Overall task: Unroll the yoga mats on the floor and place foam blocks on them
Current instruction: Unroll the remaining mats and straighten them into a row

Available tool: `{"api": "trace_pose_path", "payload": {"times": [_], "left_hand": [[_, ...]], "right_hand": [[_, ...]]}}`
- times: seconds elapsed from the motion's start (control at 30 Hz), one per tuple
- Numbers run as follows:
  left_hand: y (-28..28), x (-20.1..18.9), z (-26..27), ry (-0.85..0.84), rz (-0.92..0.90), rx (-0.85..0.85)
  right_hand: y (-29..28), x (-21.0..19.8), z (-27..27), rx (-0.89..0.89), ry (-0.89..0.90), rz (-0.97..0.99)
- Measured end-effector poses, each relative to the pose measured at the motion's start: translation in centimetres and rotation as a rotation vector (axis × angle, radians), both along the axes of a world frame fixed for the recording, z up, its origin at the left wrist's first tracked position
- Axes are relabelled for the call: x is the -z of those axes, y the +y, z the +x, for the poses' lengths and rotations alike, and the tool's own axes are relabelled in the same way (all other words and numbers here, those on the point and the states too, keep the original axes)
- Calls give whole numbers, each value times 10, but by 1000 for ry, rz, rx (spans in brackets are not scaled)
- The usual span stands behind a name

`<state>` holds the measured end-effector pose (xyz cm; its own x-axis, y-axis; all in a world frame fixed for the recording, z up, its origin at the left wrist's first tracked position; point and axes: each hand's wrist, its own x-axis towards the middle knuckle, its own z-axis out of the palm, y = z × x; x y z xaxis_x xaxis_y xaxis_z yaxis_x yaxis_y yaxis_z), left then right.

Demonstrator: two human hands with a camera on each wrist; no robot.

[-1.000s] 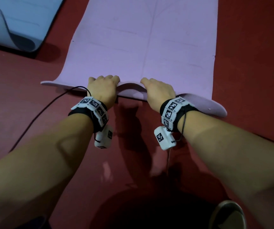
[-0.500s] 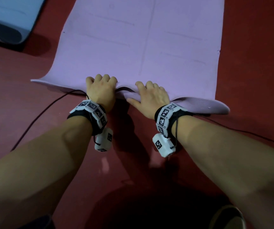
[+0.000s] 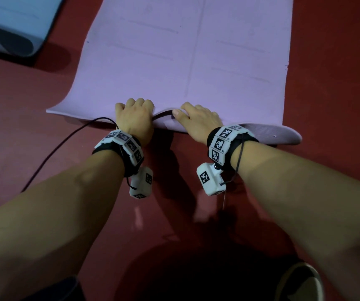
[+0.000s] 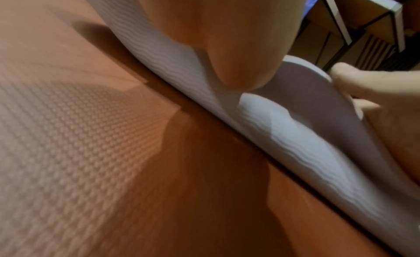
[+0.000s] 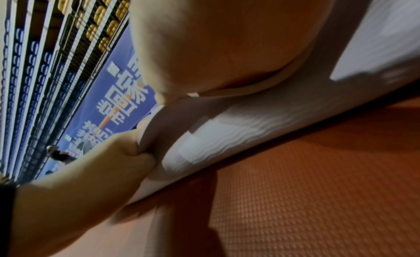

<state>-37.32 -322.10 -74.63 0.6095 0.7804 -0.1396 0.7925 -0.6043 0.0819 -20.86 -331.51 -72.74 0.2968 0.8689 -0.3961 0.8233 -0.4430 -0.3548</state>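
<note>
Your left hand (image 3: 134, 120) is curled over the near edge of the purple yoga mat (image 3: 187, 61), fingers on its top face and thumb tucked under it, so the edge is pinched and lifted off the red floor (image 3: 22, 118). Your right hand (image 3: 198, 121) sits just beside it on that same near edge, knuckles up and fingers bent over the mat's rim; the right wrist view shows the heel of the hand pressed against the ribbed underside, but the fingertips are hidden there, so how firmly it grips is not plain. Between your two hands the mat's edge bows up in a small hump, showing a dark gap beneath. To the right of your right hand, the mat's near corner (image 3: 287, 137) curls upward, its underside showing. The rest of the mat lies flat, stretching away from you across the floor.

A black cable (image 3: 66, 142) runs over the floor from the mat's near left edge toward your left forearm. Well off the mat's far left side lies a pale blue mat (image 3: 16, 25), its end curled over. A shoe (image 3: 300, 283) shows at the bottom right, well short of the purple mat.
</note>
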Motion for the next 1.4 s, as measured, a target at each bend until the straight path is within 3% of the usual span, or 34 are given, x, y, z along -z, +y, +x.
{"api": "trace_pose_path", "payload": {"times": [0.27,0.4,0.6,1.0,1.23,1.4], "left_hand": [[16,-17,-12,-27,-121,49],[22,-30,-18,77,-188,27],[28,-33,-46,198,-142,-105],[24,-21,-44,193,-39,-126],[21,-25,-38,193,-109,-212],[21,-46,-29,191,-215,-214]], "right_hand": [[-1,0,-1,-31,-19,-27],[-3,-4,-3,-58,-73,20],[-4,-3,-7,-57,-113,31],[-3,-8,-9,-85,-174,68],[-9,-7,-8,-78,-105,20],[-10,-14,-10,34,22,2]]}}
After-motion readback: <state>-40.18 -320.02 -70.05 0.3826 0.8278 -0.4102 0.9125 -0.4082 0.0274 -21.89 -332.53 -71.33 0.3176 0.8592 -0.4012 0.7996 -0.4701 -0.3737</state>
